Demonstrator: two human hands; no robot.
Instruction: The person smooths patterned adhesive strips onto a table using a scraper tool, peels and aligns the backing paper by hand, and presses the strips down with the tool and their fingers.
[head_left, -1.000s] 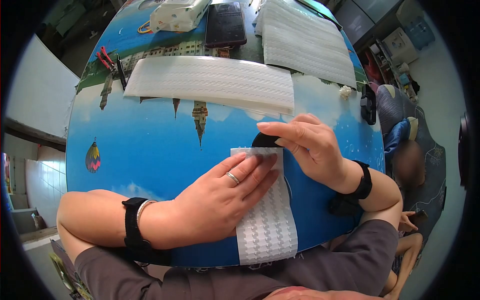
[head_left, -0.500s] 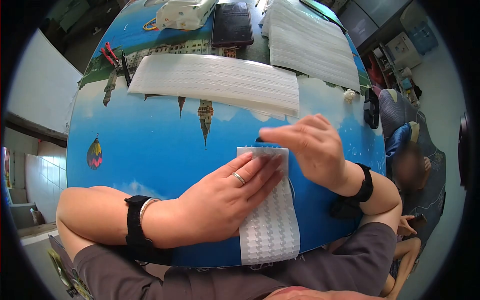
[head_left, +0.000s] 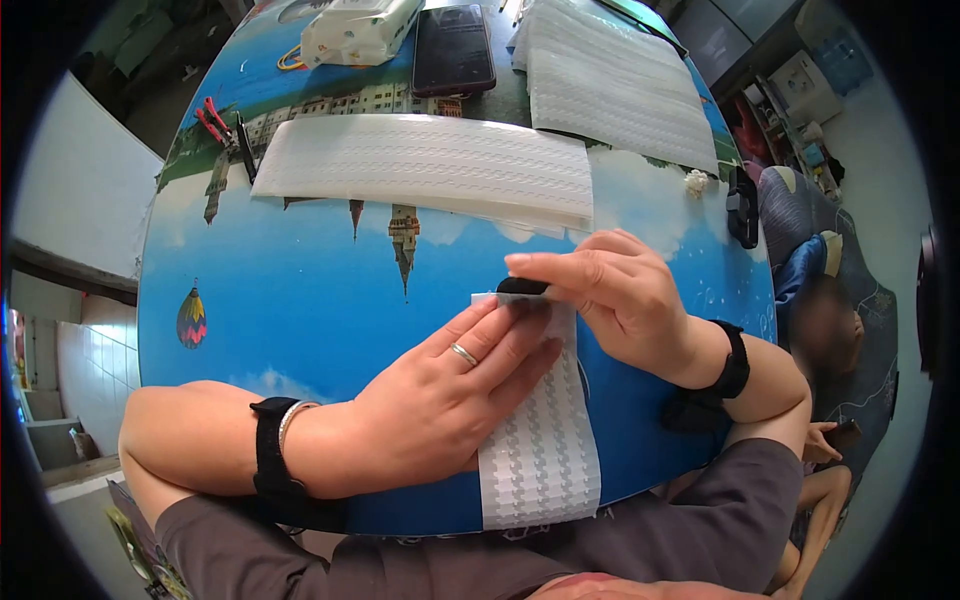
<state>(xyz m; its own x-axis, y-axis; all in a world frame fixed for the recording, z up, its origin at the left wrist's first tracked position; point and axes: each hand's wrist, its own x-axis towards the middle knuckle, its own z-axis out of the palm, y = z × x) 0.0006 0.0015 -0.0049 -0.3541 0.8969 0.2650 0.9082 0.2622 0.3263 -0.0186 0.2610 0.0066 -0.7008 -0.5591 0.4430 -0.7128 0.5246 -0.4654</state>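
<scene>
A long white embossed strip (head_left: 540, 470) with rows of small grey marks lies lengthwise before me, its near end at the table's edge. My left hand (head_left: 450, 385), a ring on one finger, rests flat across its upper part with the fingers stretched out. At the strip's far edge my right hand (head_left: 625, 300) pinches a small flat black piece (head_left: 522, 286) between thumb and fingers. That piece touches or nearly touches the edge, close to my left fingertips; its exact kind cannot be made out.
Farther back lie a stack of white embossed sheets (head_left: 430, 165) and a larger pile (head_left: 620, 90). A phone (head_left: 454, 50), a wipes pack (head_left: 360, 30), red-handled pliers (head_left: 213, 122), a black pen (head_left: 245, 148) and a black strap-like item (head_left: 742, 207) are around them. A person sits at right.
My right hand has lowered the black piece onto or close to the strip's far edge, where it now shows more clearly. My left hand stays on the strip, shifted only slightly.
</scene>
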